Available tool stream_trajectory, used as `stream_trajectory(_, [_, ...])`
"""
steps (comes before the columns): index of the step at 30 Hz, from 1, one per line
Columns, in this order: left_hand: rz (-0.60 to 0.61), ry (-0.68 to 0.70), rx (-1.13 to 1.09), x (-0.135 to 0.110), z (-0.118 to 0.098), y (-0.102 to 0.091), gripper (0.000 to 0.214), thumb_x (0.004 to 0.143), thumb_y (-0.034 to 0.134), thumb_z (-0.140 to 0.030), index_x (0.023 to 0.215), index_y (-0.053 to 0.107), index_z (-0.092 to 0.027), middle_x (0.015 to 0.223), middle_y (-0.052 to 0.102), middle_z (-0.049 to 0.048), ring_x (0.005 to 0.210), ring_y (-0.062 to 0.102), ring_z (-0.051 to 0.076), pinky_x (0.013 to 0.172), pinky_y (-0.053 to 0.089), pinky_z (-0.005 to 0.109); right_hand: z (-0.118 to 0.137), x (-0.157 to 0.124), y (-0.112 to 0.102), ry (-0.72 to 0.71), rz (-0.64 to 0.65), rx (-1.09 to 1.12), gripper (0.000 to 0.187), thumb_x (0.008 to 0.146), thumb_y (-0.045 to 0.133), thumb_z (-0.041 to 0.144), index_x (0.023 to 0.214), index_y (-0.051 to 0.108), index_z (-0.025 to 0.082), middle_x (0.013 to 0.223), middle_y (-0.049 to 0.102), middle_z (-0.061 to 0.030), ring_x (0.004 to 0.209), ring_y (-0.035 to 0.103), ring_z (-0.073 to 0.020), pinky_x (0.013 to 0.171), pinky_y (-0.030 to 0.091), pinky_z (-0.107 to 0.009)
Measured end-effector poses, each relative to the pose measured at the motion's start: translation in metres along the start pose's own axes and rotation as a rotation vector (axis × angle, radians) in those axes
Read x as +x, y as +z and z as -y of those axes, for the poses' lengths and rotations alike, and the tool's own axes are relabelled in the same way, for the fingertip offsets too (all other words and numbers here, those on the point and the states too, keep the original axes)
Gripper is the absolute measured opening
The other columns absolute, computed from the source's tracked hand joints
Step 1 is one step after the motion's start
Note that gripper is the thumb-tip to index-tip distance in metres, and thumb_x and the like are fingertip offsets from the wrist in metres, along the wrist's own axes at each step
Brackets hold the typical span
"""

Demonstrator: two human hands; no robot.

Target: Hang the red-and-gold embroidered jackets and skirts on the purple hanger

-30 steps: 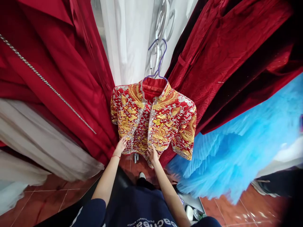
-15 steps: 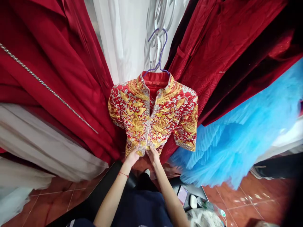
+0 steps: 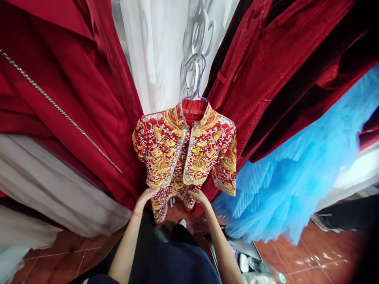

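A red short-sleeved jacket [image 3: 161, 154] with gold and silver embroidery hangs upright from a purple wire hanger [image 3: 196, 94], its high collar facing me. Its front stands parted, showing embroidered cloth behind; lower embroidered flaps hang under the hem. My left hand [image 3: 147, 194] is at the hem's left side, fingers closed on the cloth edge. On the right side, my right hand [image 3: 199, 196] holds the lower edge with its fingertips. Cloth partly hides the fingers of both hands.
Red gowns [image 3: 68, 79] hang at left, one with a silver chain trim [image 3: 62, 101]. Dark red dresses [image 3: 284, 71] and a blue tulle skirt [image 3: 275, 193] hang at right. White rings [image 3: 201, 31] hold the hanger. A bottle [image 3: 266, 269] and white case [image 3: 244, 263] lie low right.
My hands have moved apart from the middle of the hem to its two sides. The jacket's front has opened, and lower flaps now show. The jacket sits slightly lower in view.
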State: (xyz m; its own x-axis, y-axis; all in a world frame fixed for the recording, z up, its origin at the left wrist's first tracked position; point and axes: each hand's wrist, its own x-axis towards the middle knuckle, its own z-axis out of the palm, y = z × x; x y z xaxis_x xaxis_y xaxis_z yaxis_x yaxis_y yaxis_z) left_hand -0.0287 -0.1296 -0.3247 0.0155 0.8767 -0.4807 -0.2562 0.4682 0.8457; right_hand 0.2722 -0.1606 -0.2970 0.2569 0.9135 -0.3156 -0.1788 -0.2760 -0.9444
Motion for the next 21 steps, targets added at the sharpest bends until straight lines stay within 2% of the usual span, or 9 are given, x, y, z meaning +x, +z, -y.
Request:
stream_trajectory(2, [-0.123, 0.069, 0.008, 0.006, -0.036, -0.031, 0.019, 0.076, 0.069, -0.036, 0.075, 0.069, -0.017, 0.085, 0.074, 0.0110, 0.120, 0.059, 0.031, 0.108, 0.041, 0.042, 0.038, -0.002, -0.022, -0.112, -0.021, -0.088, 0.031, 0.052, 0.086, 0.030, 0.063, 0.061, 0.017, 0.055, 0.059, 0.0027, 0.056, 0.054, -0.0139, 0.059, 0.046, -0.027])
stream_trajectory(4, [-0.213, 0.148, -0.026, 0.014, -0.074, -0.046, 0.034, 0.087, 0.052, -0.047, 0.087, 0.069, -0.018, 0.099, 0.074, 0.0107, 0.128, 0.053, 0.025, 0.111, 0.038, 0.038, 0.087, -0.003, -0.040, -0.284, -0.053, -0.140, 0.027, 0.067, 0.079, 0.037, 0.083, 0.068, 0.019, 0.084, 0.069, -0.0021, 0.081, 0.061, -0.0170, 0.079, 0.049, -0.030])
stream_trajectory(5, [-0.201, 0.164, -0.059, 0.019, -0.092, -0.045, 0.047, 0.091, 0.042, -0.054, 0.092, 0.070, -0.016, 0.103, 0.073, 0.0127, 0.125, 0.056, 0.025, 0.109, 0.040, 0.038, 0.114, -0.002, -0.048, -0.524, -0.134, -0.241, 0.027, 0.076, 0.071, 0.040, 0.091, 0.067, 0.019, 0.094, 0.068, -0.0047, 0.089, 0.061, -0.0189, 0.085, 0.048, -0.033])
stream_trajectory(7, [0.009, 0.019, -0.255, 0.031, -0.125, -0.031, 0.071, 0.089, 0.032, -0.069, 0.098, 0.069, -0.010, 0.106, 0.071, 0.0205, 0.116, 0.061, 0.029, 0.104, 0.045, 0.040, 0.168, 0.003, -0.059, -0.919, -0.384, -0.414, 0.026, 0.085, 0.063, 0.041, 0.098, 0.065, 0.019, 0.103, 0.065, -0.0075, 0.100, 0.059, -0.0221, 0.095, 0.045, -0.041])
stream_trajectory(10, [0.056, -0.092, -0.541, 0.051, -0.156, 0.008, 0.069, 0.086, 0.042, -0.071, 0.102, 0.064, -0.008, 0.094, 0.070, 0.0185, 0.099, 0.066, 0.028, 0.093, 0.052, 0.041, 0.235, 0.020, -0.071, -1.171, -0.602, -0.519, 0.048, 0.080, 0.069, 0.045, 0.120, 0.058, 0.021, 0.123, 0.057, -0.0113, 0.119, 0.050, -0.0273, 0.102, 0.040, -0.047])
stream_trajectory(12, [-0.005, -0.044, -0.656, 0.063, -0.165, 0.030, 0.056, 0.089, 0.047, -0.064, 0.104, 0.061, -0.012, 0.087, 0.069, 0.0118, 0.088, 0.067, 0.023, 0.085, 0.055, 0.035, 0.265, 0.034, -0.076, -1.170, -0.507, -0.483, 0.056, 0.079, 0.070, 0.049, 0.124, 0.054, 0.021, 0.123, 0.056, -0.0110, 0.114, 0.053, -0.0255, 0.099, 0.043, -0.045])
stream_trajectory(15, [-0.082, 0.036, -0.823, 0.075, -0.171, 0.042, 0.036, 0.096, 0.043, -0.048, 0.107, 0.057, -0.016, 0.082, 0.066, 0.0060, 0.078, 0.066, 0.017, 0.076, 0.057, 0.029, 0.285, 0.048, -0.083, -1.040, -0.258, -0.401, 0.044, 0.082, 0.064, 0.054, 0.110, 0.061, 0.020, 0.104, 0.064, -0.0065, 0.093, 0.060, -0.0199, 0.086, 0.049, -0.037])
stream_trajectory(17, [-0.077, 0.049, -0.885, 0.080, -0.176, 0.041, 0.036, 0.099, 0.035, -0.042, 0.110, 0.057, -0.016, 0.085, 0.066, 0.0076, 0.078, 0.067, 0.017, 0.071, 0.057, 0.029, 0.284, 0.049, -0.089, -0.961, -0.144, -0.404, 0.039, 0.083, 0.062, 0.056, 0.096, 0.064, 0.020, 0.090, 0.065, -0.0031, 0.082, 0.059, -0.0174, 0.079, 0.050, -0.032])
stream_trajectory(21, [-0.031, -0.014, -0.818, 0.087, -0.194, 0.038, 0.054, 0.093, 0.036, -0.060, 0.112, 0.058, -0.013, 0.092, 0.066, 0.0138, 0.082, 0.067, 0.024, 0.070, 0.059, 0.038, 0.265, 0.043, -0.098, -0.793, 0.040, -0.411, 0.040, 0.079, 0.064, 0.060, 0.081, 0.064, 0.019, 0.075, 0.064, -0.0001, 0.070, 0.056, -0.0151, 0.066, 0.048, -0.027])
